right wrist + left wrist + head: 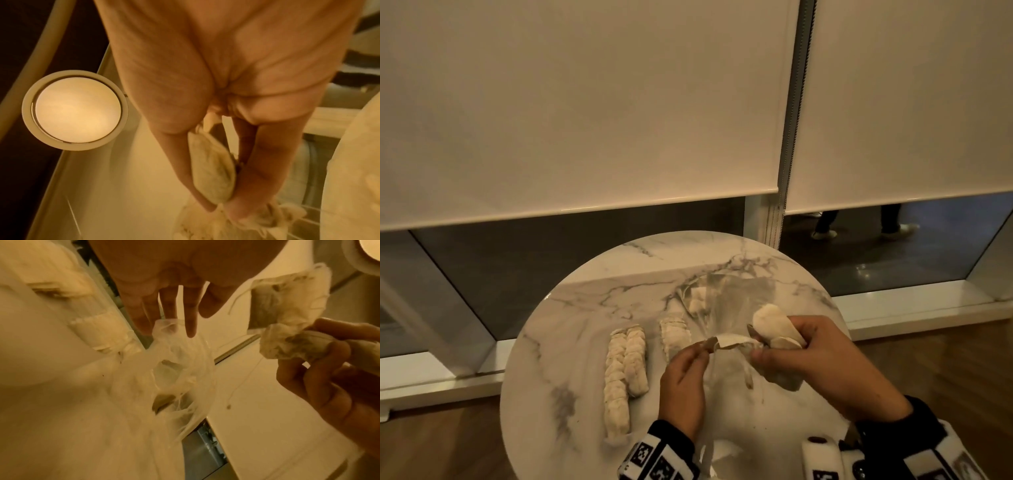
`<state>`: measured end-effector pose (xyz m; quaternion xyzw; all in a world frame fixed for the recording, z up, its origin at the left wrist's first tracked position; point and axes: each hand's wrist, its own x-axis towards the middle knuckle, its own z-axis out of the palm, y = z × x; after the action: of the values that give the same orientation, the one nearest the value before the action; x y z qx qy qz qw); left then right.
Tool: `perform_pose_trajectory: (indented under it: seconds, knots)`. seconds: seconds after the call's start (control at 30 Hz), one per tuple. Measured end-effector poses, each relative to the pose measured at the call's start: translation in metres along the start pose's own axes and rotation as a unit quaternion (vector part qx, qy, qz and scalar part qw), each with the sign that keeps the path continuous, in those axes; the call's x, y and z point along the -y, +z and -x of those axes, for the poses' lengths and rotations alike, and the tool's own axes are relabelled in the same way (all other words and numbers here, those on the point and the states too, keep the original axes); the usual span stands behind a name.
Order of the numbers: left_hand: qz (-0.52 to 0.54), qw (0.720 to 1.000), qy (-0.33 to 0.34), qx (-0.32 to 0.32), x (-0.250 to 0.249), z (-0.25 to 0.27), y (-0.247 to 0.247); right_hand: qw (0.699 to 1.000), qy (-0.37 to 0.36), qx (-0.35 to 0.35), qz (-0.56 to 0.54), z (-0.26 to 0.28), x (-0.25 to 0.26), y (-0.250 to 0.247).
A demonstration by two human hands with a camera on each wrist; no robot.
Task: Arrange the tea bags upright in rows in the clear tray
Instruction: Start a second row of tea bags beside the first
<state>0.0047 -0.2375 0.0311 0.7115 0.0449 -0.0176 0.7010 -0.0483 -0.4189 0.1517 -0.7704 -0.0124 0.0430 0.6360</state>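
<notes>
Right hand (822, 356) grips a bunch of pale, crumpled tea bags (774, 325); left hand (685, 377) pinches a paper tag (726, 341) between them

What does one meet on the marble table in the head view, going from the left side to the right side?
Two long rows of tea bags → a shorter row of tea bags → the left hand pinching clear wrapping → the right hand gripping a bunch of tea bags.
</notes>
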Motion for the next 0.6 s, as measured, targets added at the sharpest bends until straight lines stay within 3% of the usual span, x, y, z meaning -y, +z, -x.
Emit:
perform_pose_trajectory:
  seconds: [0.13,0.23,0.37,0.47,0.6]
  knots:
    - [0.125,0.989,-0.079,0.006,-0.009,0.007,-0.005,0.996,-0.005,0.042,-0.077,-0.006,0.009,0.010]
    - [0.256,0.956,-0.145,0.014,-0.017,0.011,-0.011,0.976,0.008,0.082,-0.202,-0.009,0.016,0.022]
    - [0.347,0.920,-0.167,0.075,-0.025,0.015,-0.021,0.942,0.029,0.108,-0.316,-0.018,0.010,0.037]
    - [0.318,0.923,-0.185,0.112,-0.029,0.018,-0.028,0.929,0.074,0.082,-0.353,-0.031,-0.006,0.050]
    - [0.219,0.954,-0.188,0.076,-0.019,0.018,-0.035,0.901,0.145,0.044,-0.407,-0.045,-0.033,0.070]
